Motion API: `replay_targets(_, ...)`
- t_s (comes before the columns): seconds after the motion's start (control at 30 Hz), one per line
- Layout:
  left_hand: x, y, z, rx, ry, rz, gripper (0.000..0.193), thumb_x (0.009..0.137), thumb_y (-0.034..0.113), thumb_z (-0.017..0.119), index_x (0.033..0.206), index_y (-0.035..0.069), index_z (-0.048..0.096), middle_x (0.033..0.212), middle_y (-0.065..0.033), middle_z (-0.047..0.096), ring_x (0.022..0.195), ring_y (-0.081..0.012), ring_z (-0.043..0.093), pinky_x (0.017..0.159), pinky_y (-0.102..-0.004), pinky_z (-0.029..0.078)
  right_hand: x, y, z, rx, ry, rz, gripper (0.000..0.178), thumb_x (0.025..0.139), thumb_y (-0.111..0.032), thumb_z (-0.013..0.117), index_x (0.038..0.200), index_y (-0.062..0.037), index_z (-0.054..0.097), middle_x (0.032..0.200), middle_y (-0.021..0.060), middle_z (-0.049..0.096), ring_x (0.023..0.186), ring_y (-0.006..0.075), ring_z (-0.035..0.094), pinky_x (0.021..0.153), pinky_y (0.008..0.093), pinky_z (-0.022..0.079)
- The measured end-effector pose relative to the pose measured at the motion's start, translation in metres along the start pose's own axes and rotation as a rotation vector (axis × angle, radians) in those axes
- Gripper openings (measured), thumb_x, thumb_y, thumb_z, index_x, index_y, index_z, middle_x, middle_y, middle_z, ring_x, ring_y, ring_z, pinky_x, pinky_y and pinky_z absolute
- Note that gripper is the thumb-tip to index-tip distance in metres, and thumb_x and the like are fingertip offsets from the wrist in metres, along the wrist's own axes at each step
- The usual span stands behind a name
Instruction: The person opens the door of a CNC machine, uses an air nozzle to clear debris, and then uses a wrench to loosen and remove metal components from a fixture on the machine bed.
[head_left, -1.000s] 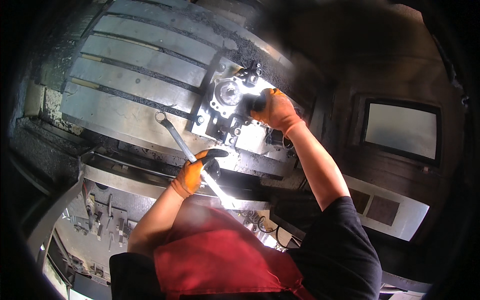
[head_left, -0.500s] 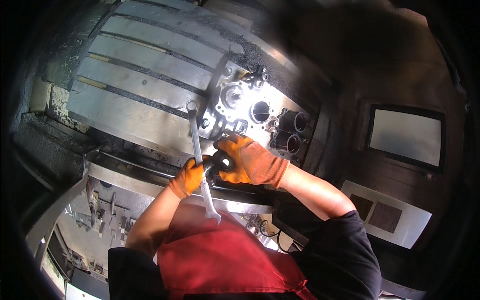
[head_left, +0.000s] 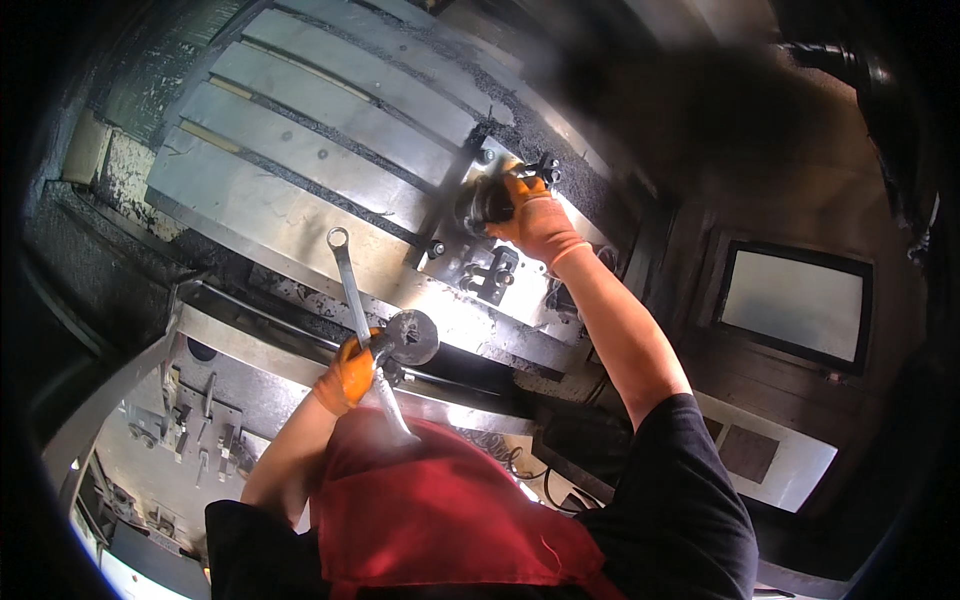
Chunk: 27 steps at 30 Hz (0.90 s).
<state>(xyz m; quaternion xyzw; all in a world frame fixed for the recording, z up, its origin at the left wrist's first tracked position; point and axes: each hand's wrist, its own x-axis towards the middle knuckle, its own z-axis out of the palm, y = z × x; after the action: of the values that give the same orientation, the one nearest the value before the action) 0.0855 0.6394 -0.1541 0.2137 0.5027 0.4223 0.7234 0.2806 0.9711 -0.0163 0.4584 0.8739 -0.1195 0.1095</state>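
My left hand (head_left: 352, 372), in an orange work glove, is closed round a long combination wrench (head_left: 350, 280). The wrench's ring end points away from me and its other end lies against my red apron. The same hand also holds a dark round metal part (head_left: 412, 337) with a flat disc face. Farther off, my gloved right hand (head_left: 530, 215) is stretched over a bright fixture plate (head_left: 440, 268) and curls round a dark cylindrical part (head_left: 488, 203) on it. The fingertips are partly hidden there. A small black clamp (head_left: 492, 275) stands on the plate nearer me.
A slotted metal machine table (head_left: 300, 140) with dark chips in its grooves spreads to the left. At right are a grey window panel (head_left: 795, 303) and a pale metal box (head_left: 800, 465). Tools lie on a metal tray (head_left: 150, 440) at lower left.
My right hand has left my left hand and reached out to the dark cylindrical part on the fixture. The left hand has shifted slightly left and nearer me, still with the wrench.
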Motion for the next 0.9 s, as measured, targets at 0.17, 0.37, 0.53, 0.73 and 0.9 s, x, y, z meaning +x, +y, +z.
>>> replay_targets(0.17, -0.011, -0.016, -0.024, -0.184, 0.059, -0.016, 0.013, 0.098, 0.017, 0.055, 0.09, 0.009, 0.06, 0.059, -0.0016, 0.052, 0.051, -0.0161, 0.053, 0.048, -0.0297, 0.043, 0.011, -0.005, -0.04, 0.027, -0.127, 0.111, 0.078, 0.073, -0.038, 0.078, 0.138, -0.0054, 0.05, 0.128, 0.0255, 0.057, 0.107, 0.0409, 0.062, 0.09, 0.0447, 0.052)
replay_targets(0.37, -0.038, 0.048, -0.016, -0.565, 0.012, -0.13, 0.013, 0.097, 0.019, 0.057, 0.088, 0.01, 0.058, 0.059, -0.0018, 0.05, 0.049, -0.0164, 0.052, 0.047, -0.0301, 0.042, -0.004, -0.007, 0.016, -0.034, -0.039, 0.053, 0.102, 0.068, -0.04, 0.085, 0.148, -0.0027, 0.034, 0.138, 0.0274, 0.046, 0.126, 0.0419, 0.049, 0.107, 0.0401, 0.043)
replay_targets(0.53, -0.056, 0.05, -0.021, -0.529, 0.046, -0.076, 0.011, 0.096, 0.018, 0.058, 0.091, 0.008, 0.058, 0.062, -0.0026, 0.052, 0.053, -0.0174, 0.053, 0.049, -0.0313, 0.043, 0.0, -0.007, -0.002, 0.001, -0.091, 0.007, 0.088, 0.068, -0.044, 0.082, 0.136, 0.0, 0.049, 0.125, 0.0234, 0.057, 0.118, 0.0389, 0.055, 0.102, 0.0411, 0.045)
replay_targets(0.73, -0.081, 0.025, -0.027, -0.58, 0.182, -0.052, 0.008, 0.098, 0.017, 0.058, 0.098, 0.009, 0.06, 0.065, -0.0027, 0.054, 0.053, -0.0181, 0.054, 0.051, -0.0335, 0.047, 0.002, -0.014, -0.031, -0.04, -0.125, -0.043, 0.071, 0.069, -0.046, 0.08, 0.12, -0.0009, 0.061, 0.104, 0.0243, 0.066, 0.102, 0.0385, 0.063, 0.088, 0.0421, 0.051)
replay_targets(0.9, -0.13, -0.014, -0.015, -0.666, 0.203, 0.115, 0.015, 0.096, 0.017, 0.06, 0.104, 0.005, 0.064, 0.082, -0.0026, 0.062, 0.072, -0.0142, 0.06, 0.066, -0.0309, 0.051, -0.029, -0.028, -0.073, 0.236, 0.099, -0.018, 0.058, 0.073, -0.03, 0.08, 0.114, 0.0055, 0.061, 0.105, 0.0188, 0.069, 0.099, 0.0258, 0.067, 0.085, 0.0365, 0.052)
